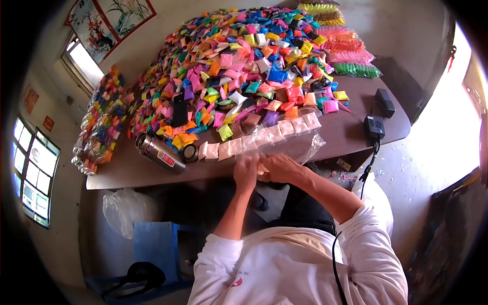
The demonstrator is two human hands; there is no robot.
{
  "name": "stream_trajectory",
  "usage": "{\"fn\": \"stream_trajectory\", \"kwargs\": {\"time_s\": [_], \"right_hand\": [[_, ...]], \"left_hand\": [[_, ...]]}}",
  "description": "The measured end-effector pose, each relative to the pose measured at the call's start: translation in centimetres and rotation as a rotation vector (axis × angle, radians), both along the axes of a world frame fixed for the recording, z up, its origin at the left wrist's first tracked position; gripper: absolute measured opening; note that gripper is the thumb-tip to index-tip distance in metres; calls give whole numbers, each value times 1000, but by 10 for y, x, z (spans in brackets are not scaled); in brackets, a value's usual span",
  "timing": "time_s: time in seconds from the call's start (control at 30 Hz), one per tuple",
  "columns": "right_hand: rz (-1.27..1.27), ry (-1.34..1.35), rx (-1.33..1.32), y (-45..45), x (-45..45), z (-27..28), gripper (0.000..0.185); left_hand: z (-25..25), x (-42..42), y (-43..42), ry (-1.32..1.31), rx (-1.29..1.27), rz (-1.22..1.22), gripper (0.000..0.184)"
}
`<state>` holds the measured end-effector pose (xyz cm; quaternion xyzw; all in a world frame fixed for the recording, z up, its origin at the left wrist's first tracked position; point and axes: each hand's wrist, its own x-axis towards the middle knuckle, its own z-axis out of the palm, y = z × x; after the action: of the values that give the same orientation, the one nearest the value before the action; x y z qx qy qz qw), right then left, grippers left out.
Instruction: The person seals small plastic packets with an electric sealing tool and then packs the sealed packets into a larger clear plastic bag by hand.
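Side by side at the table's front edge, my left hand (246, 172) and my right hand (279, 168) are both closed, fingers pinched together. A clear plastic bag (316, 146) stretches from between them across the tabletop to the right. Something pale peach shows between the fingers, too small and blurred to make out. Just beyond the hands lies a slanting row of pale peach packets (274, 133), partly under clear film. A steel thermos (161, 154) rests on its side to the left, with its dark round lid (190, 153) beside it.
A big heap of colourful small packets (229, 66) covers the brown table (356, 109). Bagged packets (104, 117) stand at left; stacked strips (351, 51) lie at back right. A black power adapter (374, 127) with cable sits at the right edge. A blue chair (155, 249) is below left.
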<state>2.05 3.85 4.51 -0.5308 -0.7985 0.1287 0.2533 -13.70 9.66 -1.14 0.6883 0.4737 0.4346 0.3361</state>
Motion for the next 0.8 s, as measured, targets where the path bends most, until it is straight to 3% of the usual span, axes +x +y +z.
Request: {"fn": "stream_trajectory", "kwargs": {"time_s": [0.17, 0.23, 0.3, 0.37, 0.5, 0.53, 0.63, 0.73, 0.8], "right_hand": [[-73, -35, 17, -26, 45, 44, 18], [-422, 189, 202, -37, 87, 65, 11], [-678, 204, 291, -31, 133, 69, 9], [-603, 122, 424, -19, 166, 59, 13], [-355, -21, 184, 13, 206, -6, 45], [-301, -22, 8, 5, 192, 17, 60], [-264, -84, 120, 9, 186, 12, 60], [-268, -241, 196, 34, 213, -42, 43], [-292, -365, 203, 33, 217, -42, 34]], "left_hand": [[-2, -2, -6, 28, 65, -27, 41], [-7, 1, -6, -133, -4, -13, 47], [-10, 1, -6, -197, -14, -62, 46], [6, 2, -13, -102, 58, -28, 47], [10, 0, -15, -83, 58, -22, 47], [15, -1, -17, -82, 55, -9, 47], [21, -2, -21, -122, -43, -55, 46], [16, 0, -18, -86, -32, -45, 45], [12, 0, -15, -24, 47, -3, 46]]}}
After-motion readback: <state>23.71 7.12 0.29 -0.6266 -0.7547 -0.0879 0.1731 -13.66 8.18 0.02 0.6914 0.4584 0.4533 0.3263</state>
